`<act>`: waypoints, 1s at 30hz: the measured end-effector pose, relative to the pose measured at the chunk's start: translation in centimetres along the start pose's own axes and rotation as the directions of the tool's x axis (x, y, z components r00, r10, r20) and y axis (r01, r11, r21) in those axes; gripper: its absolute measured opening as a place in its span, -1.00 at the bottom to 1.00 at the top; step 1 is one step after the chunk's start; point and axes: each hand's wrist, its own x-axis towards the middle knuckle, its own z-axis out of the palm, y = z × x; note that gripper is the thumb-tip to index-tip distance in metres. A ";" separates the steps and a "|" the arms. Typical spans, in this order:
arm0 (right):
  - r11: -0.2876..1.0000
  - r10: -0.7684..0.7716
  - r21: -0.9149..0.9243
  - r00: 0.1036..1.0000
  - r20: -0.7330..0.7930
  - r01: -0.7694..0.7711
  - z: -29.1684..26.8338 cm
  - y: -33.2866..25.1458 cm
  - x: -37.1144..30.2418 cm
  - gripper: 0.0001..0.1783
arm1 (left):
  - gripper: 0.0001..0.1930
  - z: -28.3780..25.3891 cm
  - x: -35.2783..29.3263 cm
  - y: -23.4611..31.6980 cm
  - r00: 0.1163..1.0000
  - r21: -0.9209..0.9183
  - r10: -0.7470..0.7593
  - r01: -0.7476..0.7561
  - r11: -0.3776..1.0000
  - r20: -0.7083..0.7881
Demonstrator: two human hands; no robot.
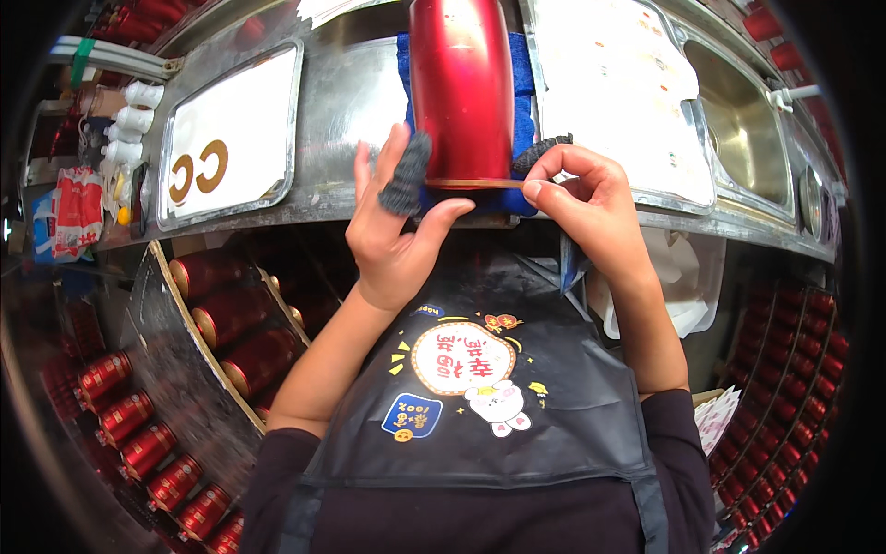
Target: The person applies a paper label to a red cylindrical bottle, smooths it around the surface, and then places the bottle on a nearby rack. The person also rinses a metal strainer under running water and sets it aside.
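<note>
A large shiny red metallic cylinder lies over a folded blue cloth on the metal worktop. At its near end runs a thin brownish-gold strip. My right hand pinches the strip's right end between thumb and forefinger. On the cylinder's left stands my left hand, its fingers spread and its thumb reaching toward the near end; whether it touches the red surface I cannot tell. Dark knitted finger sleeves cover a finger of my left hand and part of my right.
A tray with a white sheet and gold curved strips sits left. On the right lies another white-lined tray, beside a metal sink. Red cylinders fill a wooden-sided bin below left; red cans stand farther left. White spools line the left edge.
</note>
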 end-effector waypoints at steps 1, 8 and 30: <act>1.000 0.018 0.007 1.000 -0.001 -0.018 -0.1 -0.2 -0.2 -0.91 | -0.50 -0.2 -0.6 -0.1 1.000 0.010 -0.003 0.003 1.000 -0.002; 0.998 -0.009 0.055 1.000 -0.020 0.010 -0.1 -0.1 0.0 -0.91 | -0.65 -0.4 -2.0 -0.3 0.997 0.090 0.032 -0.039 0.995 0.070; 1.000 0.027 -0.001 1.000 0.005 -0.027 0.3 1.3 1.0 -0.92 | -0.57 1.0 2.8 1.9 0.977 0.306 0.173 -0.204 0.930 0.125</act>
